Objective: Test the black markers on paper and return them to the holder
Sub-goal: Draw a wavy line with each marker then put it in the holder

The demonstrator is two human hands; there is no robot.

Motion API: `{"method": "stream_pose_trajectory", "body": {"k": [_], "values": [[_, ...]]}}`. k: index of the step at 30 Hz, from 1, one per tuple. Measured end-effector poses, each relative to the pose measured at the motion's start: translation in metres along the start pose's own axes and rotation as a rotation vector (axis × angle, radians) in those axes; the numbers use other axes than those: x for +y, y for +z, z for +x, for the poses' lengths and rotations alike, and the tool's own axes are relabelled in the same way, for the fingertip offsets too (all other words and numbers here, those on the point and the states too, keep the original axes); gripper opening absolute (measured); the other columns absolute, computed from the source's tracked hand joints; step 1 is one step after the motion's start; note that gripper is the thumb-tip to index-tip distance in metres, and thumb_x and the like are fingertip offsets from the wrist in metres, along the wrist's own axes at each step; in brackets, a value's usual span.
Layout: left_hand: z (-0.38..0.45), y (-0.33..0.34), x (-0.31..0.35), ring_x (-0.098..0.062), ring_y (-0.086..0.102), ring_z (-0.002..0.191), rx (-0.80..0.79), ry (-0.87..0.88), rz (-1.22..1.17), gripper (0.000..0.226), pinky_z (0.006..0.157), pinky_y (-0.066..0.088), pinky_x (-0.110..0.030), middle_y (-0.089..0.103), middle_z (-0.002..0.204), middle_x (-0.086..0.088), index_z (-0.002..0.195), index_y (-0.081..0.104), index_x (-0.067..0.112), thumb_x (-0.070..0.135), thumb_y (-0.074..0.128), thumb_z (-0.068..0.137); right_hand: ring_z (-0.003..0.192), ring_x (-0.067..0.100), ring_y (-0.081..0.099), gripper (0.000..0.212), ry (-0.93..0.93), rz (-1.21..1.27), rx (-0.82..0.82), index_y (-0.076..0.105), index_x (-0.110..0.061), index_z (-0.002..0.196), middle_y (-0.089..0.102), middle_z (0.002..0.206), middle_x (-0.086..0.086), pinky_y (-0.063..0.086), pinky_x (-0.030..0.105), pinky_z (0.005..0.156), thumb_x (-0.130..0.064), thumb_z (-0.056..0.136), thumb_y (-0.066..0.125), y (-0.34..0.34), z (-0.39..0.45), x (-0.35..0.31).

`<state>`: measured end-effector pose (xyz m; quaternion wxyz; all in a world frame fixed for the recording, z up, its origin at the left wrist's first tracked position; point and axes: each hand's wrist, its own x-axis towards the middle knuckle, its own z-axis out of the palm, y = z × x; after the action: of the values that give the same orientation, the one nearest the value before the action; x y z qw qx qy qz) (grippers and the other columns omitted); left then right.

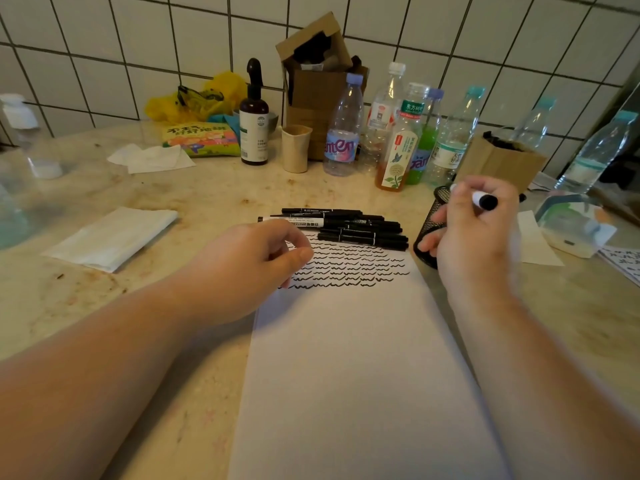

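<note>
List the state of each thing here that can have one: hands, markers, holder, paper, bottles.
Left hand: fingers loosely curled, holding nothing, over the paper.
Right hand: grips a capped marker above the mesh holder.
Loose markers: capped, lying flat at the paper's far edge.
Paper: flat, squiggle rows across its top.
Juice bottle: upright, capped, partly full.
Pump bottle: upright.

I count about six black markers [346, 225] lying in a pile at the top of one sheet of paper [356, 375], plus one marker [485, 201] held in my right hand [474, 230], beside one black mesh holder [427, 233]. Behind them stand about eight plastic bottles [343, 133], one dark pump bottle [254, 116], one beige cup [295, 148] and two cardboard boxes [315, 88]. Two white tissues [114, 237] lie to the left.
</note>
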<state>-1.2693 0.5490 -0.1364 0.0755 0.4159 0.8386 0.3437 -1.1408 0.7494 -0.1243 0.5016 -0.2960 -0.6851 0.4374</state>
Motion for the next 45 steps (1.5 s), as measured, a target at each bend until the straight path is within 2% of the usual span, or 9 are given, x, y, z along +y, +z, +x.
{"method": "stream_pose_trajectory", "body": {"k": [6,11,15,21,24,31,35,41,45], "values": [[0.001,0.001,-0.001,0.001,0.061,0.067,0.011,-0.001,-0.001,0.013,0.06,0.047,-0.019,0.07,0.072,0.014,0.099,0.06,0.042,0.049,0.051,0.093,0.059,0.011,0.067,0.026,0.049,-0.221,-0.011,0.05,-0.027,0.126,0.064,0.093,-0.007,0.039,0.009,0.037,-0.041,0.105,0.042,-0.008,0.009,-0.001],[0.0,0.001,-0.002,0.003,0.061,0.068,0.008,-0.005,-0.015,0.012,0.061,0.048,-0.022,0.07,0.073,0.016,0.097,0.06,0.042,0.049,0.051,0.093,0.048,0.005,0.067,0.034,0.062,-0.194,0.038,0.046,-0.027,0.137,0.071,0.093,-0.004,0.047,0.018,0.044,-0.039,0.106,0.044,-0.008,0.017,0.001],[-0.001,0.001,-0.002,-0.001,0.062,0.067,0.005,-0.005,-0.023,0.012,0.065,0.053,-0.026,0.07,0.074,0.018,0.096,0.06,0.042,0.049,0.051,0.093,0.056,0.008,0.068,0.049,-0.122,-0.165,0.031,0.035,-0.027,0.149,0.07,0.083,-0.003,0.051,0.016,0.051,-0.028,0.103,0.053,-0.007,0.005,-0.003],[-0.001,0.001,0.001,-0.005,0.065,0.068,0.007,-0.012,-0.014,0.01,0.069,0.054,-0.029,0.071,0.072,0.017,0.095,0.06,0.04,0.046,0.052,0.093,0.078,0.011,0.067,0.038,-0.19,-0.354,-0.217,0.053,-0.027,0.133,0.065,0.095,-0.009,0.057,0.027,0.074,-0.017,0.097,0.062,0.006,0.002,0.009],[-0.001,0.001,0.002,-0.005,0.064,0.068,0.007,-0.004,0.002,0.011,0.069,0.054,-0.029,0.07,0.073,0.017,0.097,0.06,0.04,0.046,0.052,0.094,0.08,0.002,0.059,0.028,-0.177,-0.496,-0.34,0.065,-0.025,0.124,0.061,0.096,-0.013,0.048,0.018,0.07,-0.016,0.097,0.062,0.008,0.004,0.017],[-0.003,0.002,0.003,-0.011,0.066,0.07,-0.003,-0.001,-0.019,0.011,0.071,0.055,-0.035,0.071,0.073,0.015,0.098,0.061,0.04,0.045,0.052,0.093,0.129,0.018,0.042,0.036,-0.188,-0.779,-0.619,0.063,-0.025,0.131,0.058,0.133,-0.004,0.032,0.028,0.104,-0.016,0.097,0.061,0.014,0.004,0.035],[-0.003,0.002,0.002,-0.009,0.065,0.07,-0.003,0.001,-0.01,0.011,0.071,0.055,-0.034,0.071,0.074,0.016,0.099,0.061,0.04,0.044,0.052,0.094,0.124,0.022,0.041,0.032,-0.19,-0.856,-0.6,0.065,-0.024,0.129,0.055,0.127,0.0,0.033,0.032,0.104,-0.025,0.098,0.062,0.016,0.006,0.038],[-0.003,0.002,0.002,-0.004,0.061,0.065,0.001,0.004,0.001,0.01,0.06,0.05,-0.024,0.071,0.073,0.015,0.096,0.063,0.039,0.042,0.054,0.093,0.111,0.02,0.05,0.007,-0.167,-0.871,-0.595,0.072,-0.026,0.097,0.052,0.104,-0.005,0.04,0.031,0.09,-0.029,0.091,0.072,0.013,0.004,0.033],[-0.003,0.001,0.002,0.001,0.06,0.07,0.002,0.027,0.047,0.009,0.061,0.048,-0.018,0.069,0.073,0.014,0.091,0.065,0.039,0.042,0.056,0.092,0.072,0.003,0.06,0.005,-0.016,-0.493,-0.625,0.064,-0.025,0.098,0.062,0.084,-0.009,0.041,0.018,0.061,-0.02,0.096,0.066,0.011,-0.001,0.02]]}}
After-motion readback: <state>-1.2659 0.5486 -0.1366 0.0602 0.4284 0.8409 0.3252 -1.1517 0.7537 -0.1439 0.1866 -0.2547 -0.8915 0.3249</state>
